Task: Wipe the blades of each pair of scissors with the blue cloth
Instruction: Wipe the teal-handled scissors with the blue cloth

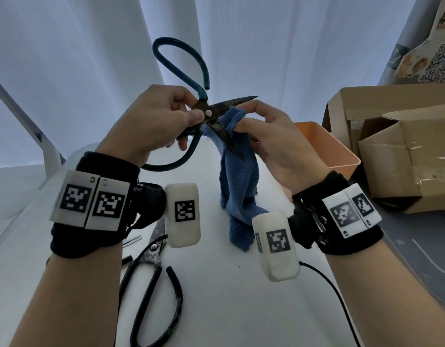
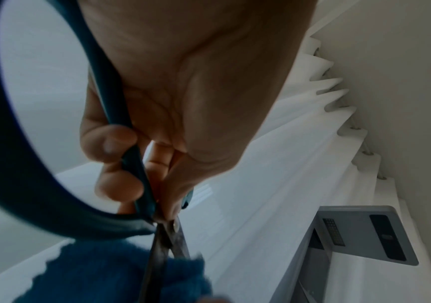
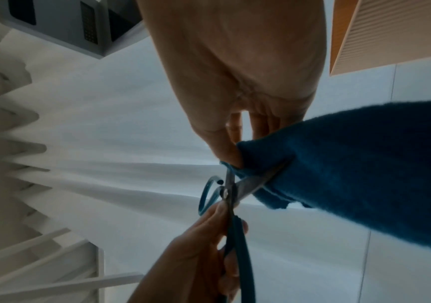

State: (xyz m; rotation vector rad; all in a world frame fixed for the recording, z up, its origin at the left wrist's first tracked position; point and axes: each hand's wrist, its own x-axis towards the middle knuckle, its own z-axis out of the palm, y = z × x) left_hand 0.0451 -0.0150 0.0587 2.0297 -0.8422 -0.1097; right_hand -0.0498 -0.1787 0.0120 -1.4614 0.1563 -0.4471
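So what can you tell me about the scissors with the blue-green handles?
The teal-handled scissors are held up in the air above the white table. They have two big looping handles that look rubber-coated, and short, dark, stained metal blades joined by a shiny rivet. The blades are spread open. The left hand grips them near the rivet, and the right hand presses the blue cloth against the blades.
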